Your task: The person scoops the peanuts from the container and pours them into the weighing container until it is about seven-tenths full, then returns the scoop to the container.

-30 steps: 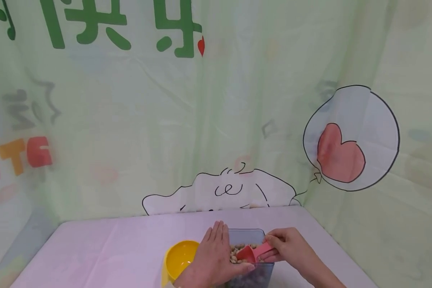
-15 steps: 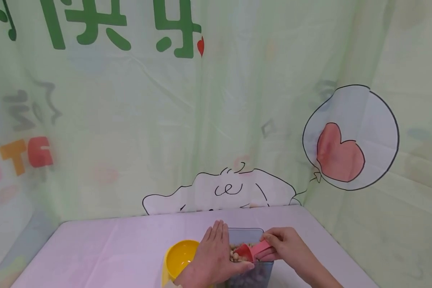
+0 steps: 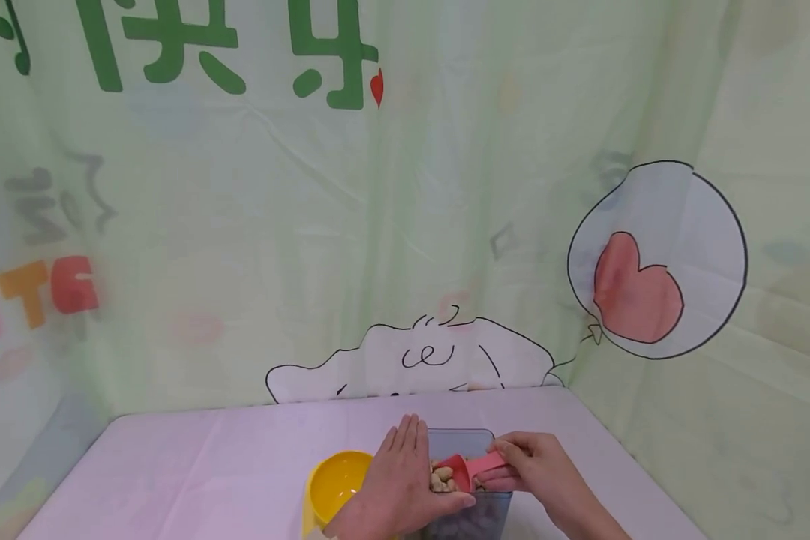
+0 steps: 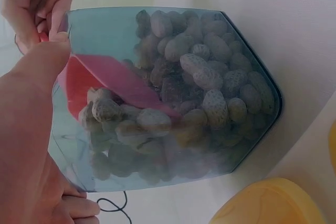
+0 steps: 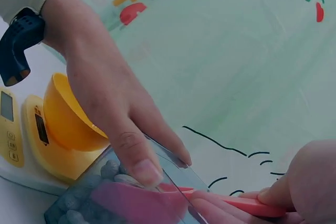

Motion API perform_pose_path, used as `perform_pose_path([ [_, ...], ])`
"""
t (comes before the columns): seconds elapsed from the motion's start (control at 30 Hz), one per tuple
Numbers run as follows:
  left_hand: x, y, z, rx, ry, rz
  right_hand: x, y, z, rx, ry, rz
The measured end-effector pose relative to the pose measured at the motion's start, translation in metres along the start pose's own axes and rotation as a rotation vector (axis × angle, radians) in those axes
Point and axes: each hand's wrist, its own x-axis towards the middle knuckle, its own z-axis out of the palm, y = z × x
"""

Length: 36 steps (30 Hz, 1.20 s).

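Observation:
A clear bluish plastic bin [image 3: 462, 517] holds unshelled peanuts [image 4: 215, 77]. My left hand [image 3: 398, 480] rests against its left side, fingers straight and together, the thumb laid over the near rim. My right hand [image 3: 536, 465] pinches the handle of a red-pink scoop [image 3: 462, 471] at the bin's right side. The scoop's head is down among the peanuts, with several peanuts at its mouth in the left wrist view. Left of the bin, a yellow bowl [image 3: 340, 484] sits on a yellow kitchen scale [image 5: 42, 129], partly hidden by my left hand in the head view.
A second yellow panel [image 5: 8, 124] with a display and buttons lies beside the scale. The table has a pale pink cloth [image 3: 243, 465]. Behind it hangs a printed curtain [image 3: 243, 225], with another curtain side [image 3: 769, 420] along the right.
The scoop has shifted and turned within the peanuts, and peanuts now bulge at its left. My right hand has dipped slightly. My left hand, the bin and the bowl stay put.

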Motion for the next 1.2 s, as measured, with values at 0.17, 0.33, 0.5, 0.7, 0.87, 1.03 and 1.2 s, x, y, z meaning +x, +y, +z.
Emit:
perform_pose_path([
  [0.17, 0.001, -0.003, 0.0, 0.0, 0.025, 0.008, 0.004, -0.001, 0.005, -0.047, -0.027, -0.043],
  [0.33, 0.0, -0.004, 0.002, -0.011, 0.019, 0.002, 0.004, 0.001, -0.002, 0.001, -0.073, -0.029],
  [0.5, 0.0, -0.004, 0.003, -0.025, 0.024, -0.005, 0.003, 0.004, -0.009, 0.047, -0.073, -0.003],
  [0.7, -0.001, -0.003, 0.002, -0.034, 0.02, -0.008, 0.001, 0.008, -0.017, 0.092, -0.063, 0.022],
  [0.87, -0.001, -0.003, 0.002, -0.05, 0.029, 0.0, 0.0, 0.011, -0.021, 0.109, -0.026, 0.057],
  [1.03, 0.001, -0.003, 0.003, -0.069, 0.001, -0.007, -0.004, 0.014, -0.025, 0.162, 0.031, 0.116],
  [1.2, 0.001, -0.003, 0.003, -0.084, -0.004, -0.014, -0.005, 0.021, -0.03, 0.25, 0.028, 0.133],
])
